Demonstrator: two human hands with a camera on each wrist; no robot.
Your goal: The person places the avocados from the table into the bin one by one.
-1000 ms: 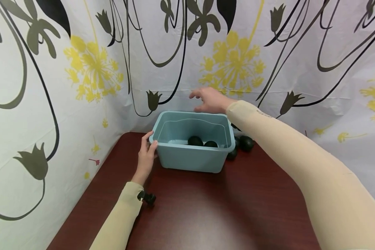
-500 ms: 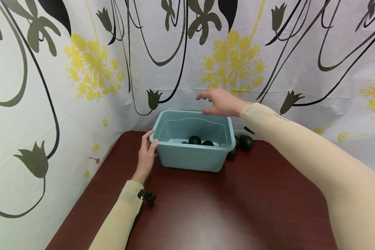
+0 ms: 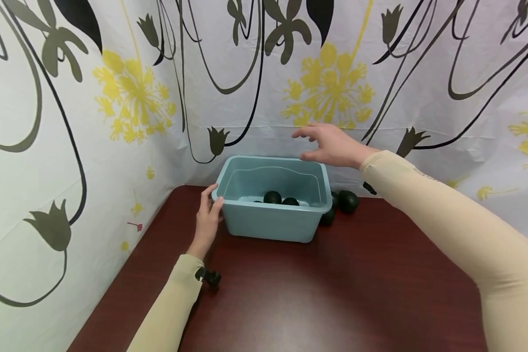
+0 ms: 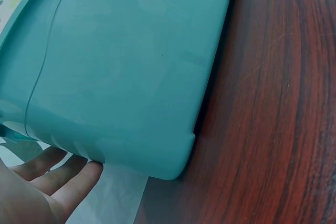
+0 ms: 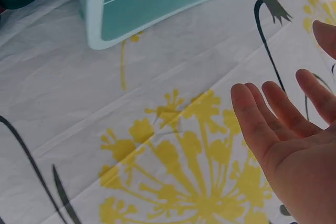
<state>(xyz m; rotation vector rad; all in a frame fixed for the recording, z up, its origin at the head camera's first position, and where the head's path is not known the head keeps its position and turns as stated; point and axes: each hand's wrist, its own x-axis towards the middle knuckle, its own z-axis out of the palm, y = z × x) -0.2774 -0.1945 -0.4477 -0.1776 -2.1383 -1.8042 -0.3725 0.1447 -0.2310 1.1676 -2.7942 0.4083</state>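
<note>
Teal, smooth plastic bin [image 3: 271, 224] | left fingers [image 4: 79, 186] grip it | right fingers [image 5: 252, 116] wide | dark rounded fruit [image 3: 272, 197] inside, possibly avocados

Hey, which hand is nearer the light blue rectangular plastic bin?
Left: the left hand holds the left end of the bin; the right hand is raised above rim level, not touching.

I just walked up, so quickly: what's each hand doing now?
Left hand: holding the blue plastic bin by its corner.
Right hand: open, holding nothing.
</note>
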